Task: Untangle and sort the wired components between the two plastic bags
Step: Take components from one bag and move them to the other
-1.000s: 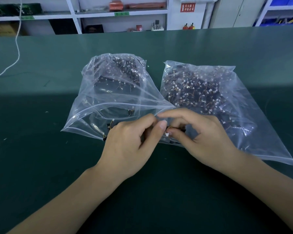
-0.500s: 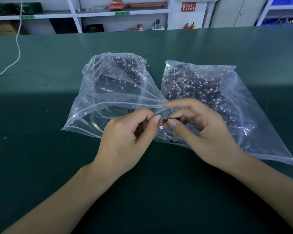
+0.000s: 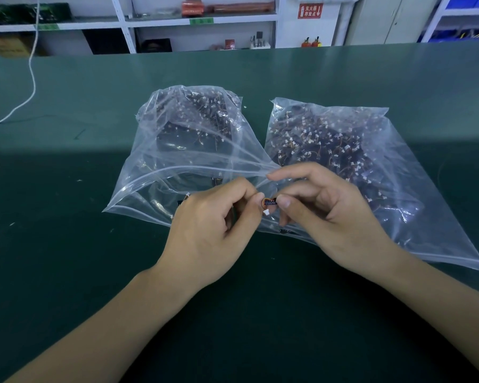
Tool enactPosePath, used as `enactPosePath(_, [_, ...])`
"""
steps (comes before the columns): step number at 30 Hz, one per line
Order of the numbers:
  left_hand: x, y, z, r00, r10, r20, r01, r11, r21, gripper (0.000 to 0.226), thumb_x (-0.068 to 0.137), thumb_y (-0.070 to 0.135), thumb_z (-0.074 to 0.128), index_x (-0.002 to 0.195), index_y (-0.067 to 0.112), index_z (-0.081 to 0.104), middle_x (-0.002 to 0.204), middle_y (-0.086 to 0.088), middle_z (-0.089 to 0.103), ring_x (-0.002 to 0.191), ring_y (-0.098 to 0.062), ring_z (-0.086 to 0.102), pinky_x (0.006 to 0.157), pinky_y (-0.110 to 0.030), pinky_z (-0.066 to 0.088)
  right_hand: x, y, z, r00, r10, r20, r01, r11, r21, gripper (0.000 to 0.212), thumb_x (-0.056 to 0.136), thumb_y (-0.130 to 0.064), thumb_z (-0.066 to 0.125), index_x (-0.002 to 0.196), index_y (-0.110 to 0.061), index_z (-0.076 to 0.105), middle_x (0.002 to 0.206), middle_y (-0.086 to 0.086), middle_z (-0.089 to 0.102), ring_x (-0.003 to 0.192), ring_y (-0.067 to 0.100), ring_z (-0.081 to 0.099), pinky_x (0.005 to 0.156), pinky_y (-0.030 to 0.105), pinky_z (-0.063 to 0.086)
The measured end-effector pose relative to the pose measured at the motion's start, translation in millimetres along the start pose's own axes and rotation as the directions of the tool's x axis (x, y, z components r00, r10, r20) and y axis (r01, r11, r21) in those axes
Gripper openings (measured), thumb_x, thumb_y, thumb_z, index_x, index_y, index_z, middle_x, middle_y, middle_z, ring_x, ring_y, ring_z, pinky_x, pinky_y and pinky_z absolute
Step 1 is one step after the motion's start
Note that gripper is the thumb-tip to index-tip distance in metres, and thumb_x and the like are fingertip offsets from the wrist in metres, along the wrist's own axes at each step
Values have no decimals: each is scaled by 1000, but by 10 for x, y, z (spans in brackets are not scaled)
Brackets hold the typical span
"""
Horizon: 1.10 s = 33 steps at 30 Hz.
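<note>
Two clear plastic bags lie side by side on the green table. The left bag (image 3: 161, 172) has its zip mouth open toward me and holds dark wired parts at its far end. The right bag (image 3: 398, 172) is packed with a tangle of small dark components with orange wires and white plugs. Between the bags' near ends, my left hand (image 3: 213, 233) and my right hand (image 3: 332, 217) pinch one small wired component (image 3: 268, 203) from either side. Its white plug hangs just below my fingertips.
The green table (image 3: 67, 272) stretches wide around the bags. A white cable (image 3: 31, 87) trails across the far left. White shelving (image 3: 199, 23) with boxes and small items stands behind the table's far edge.
Both hands have lifted from the table at the bags' near edge, bringing the small component up between their fingertips. My right index finger has straightened out over the bag's mouth.
</note>
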<state>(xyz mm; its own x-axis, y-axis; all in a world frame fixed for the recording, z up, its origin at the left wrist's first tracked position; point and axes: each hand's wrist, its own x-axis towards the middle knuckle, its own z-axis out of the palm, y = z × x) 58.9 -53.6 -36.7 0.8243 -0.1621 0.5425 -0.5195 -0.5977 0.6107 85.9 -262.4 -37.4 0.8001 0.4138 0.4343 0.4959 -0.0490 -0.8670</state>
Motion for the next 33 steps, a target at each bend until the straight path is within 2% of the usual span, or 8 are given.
enactPosePath(5, [-4,13,1,999,38,-5,-38,999,11,19,102,24,62,84,18,64,64,12,49,56,-19,49,54,-31,38,4,17,-13,1000,11,14,-12,1000,11,23,104,-10,63,126,-18,64,93,1,80,81,22,74,85,30,59])
enactPosePath(12, [-2,-8,6,999,45,2,-45,999,16,21,102,27,61,83,18,63,65,10,50,58,-20,49,54,-32,40,-3,27,-10,999,23,37,-24,1000,17,22,105,-5,61,125,-15,63,92,3,79,85,25,75,87,32,59])
enactPosePath(27, [-5,-16,17,997,71,-8,-71,997,17,21,101,29,60,83,19,64,67,9,54,59,-19,52,54,-33,42,9,11,-28,997,-2,72,1,1000,22,11,105,-4,61,114,-8,64,93,2,79,86,21,74,86,26,56])
enactPosePath(30, [-3,-10,18,998,64,-25,-63,997,33,21,101,29,61,82,19,64,67,9,54,60,-20,53,54,-35,42,11,2,-30,998,-33,59,36,998,-48,11,105,-6,62,115,-11,65,99,-1,78,94,21,75,87,26,56])
enactPosePath(32, [8,-10,0,997,54,-58,-52,997,50,22,100,28,62,80,18,63,68,10,53,61,-20,53,55,-36,43,2,-4,-53,993,-87,76,102,971,-216,20,103,-11,68,121,-18,66,109,-8,75,100,20,73,87,26,54])
enactPosePath(33, [17,-10,-14,995,52,-83,-48,997,56,23,99,26,62,79,17,61,69,9,53,61,-19,53,55,-35,43,-6,1,-69,988,-108,106,138,930,-341,31,98,-14,73,126,-23,64,113,-12,71,103,17,70,89,23,52])
